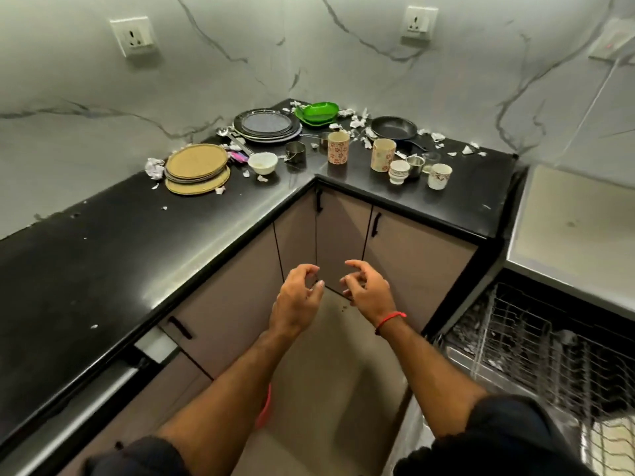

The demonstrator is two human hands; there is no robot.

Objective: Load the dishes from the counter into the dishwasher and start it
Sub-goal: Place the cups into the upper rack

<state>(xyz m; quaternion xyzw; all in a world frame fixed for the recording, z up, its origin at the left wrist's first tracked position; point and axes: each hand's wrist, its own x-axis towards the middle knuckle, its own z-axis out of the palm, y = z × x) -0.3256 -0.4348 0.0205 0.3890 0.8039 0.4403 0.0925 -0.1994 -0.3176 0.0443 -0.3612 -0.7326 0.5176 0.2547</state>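
Dirty dishes crowd the far corner of the black counter [103, 235]: a stack of tan plates [196, 168], a white bowl [263, 163], dark plates [267, 125], green dishes [316, 113], a black pan [395, 128], two patterned mugs [338, 147] [383, 154], small cups [439, 176] and steel cups [296, 152]. The dishwasher [536, 341] stands open at the lower right with its wire rack pulled out. My left hand [299, 297] and my right hand [366, 292] hover in front of the cabinets, fingers loosely curled, holding nothing.
Crumpled paper scraps [154, 167] litter the counter among the dishes. Cabinet doors with black handles [375, 225] fill the corner below. A grey appliance top [577, 228] lies at the right. Wall sockets [134, 36] sit on the marble backsplash.
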